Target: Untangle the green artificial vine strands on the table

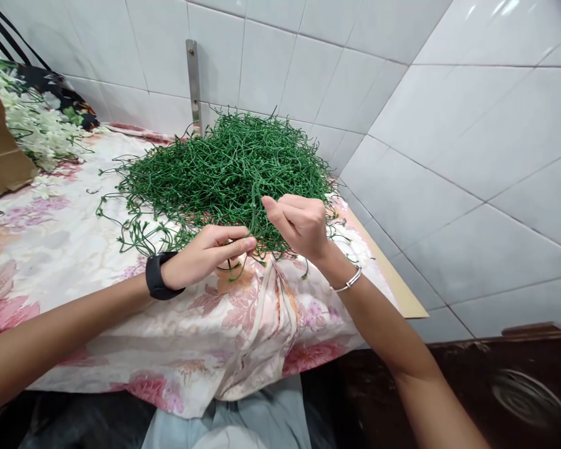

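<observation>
A large heap of thin green artificial stems [234, 162] lies on the floral cloth [168, 337]. At the front edge of the heap, my left hand [215, 248], with a black band at its wrist, pinches a green stem between thumb and fingertips. Just right of it and slightly higher, my right hand [302, 223] is closed with the thumb against the curled fingers. A green strand rises near its thumb, but whether the fingers grip it is hard to make out. The two hands are apart.
White artificial flowers [42, 128] lie at the back left beside brown cardboard [2, 149]. A metal strip [194, 84] stands against the tiled wall behind the heap. Loose stems [144, 234] spread left of my left hand. A dark wooden surface [449, 386] is at the lower right.
</observation>
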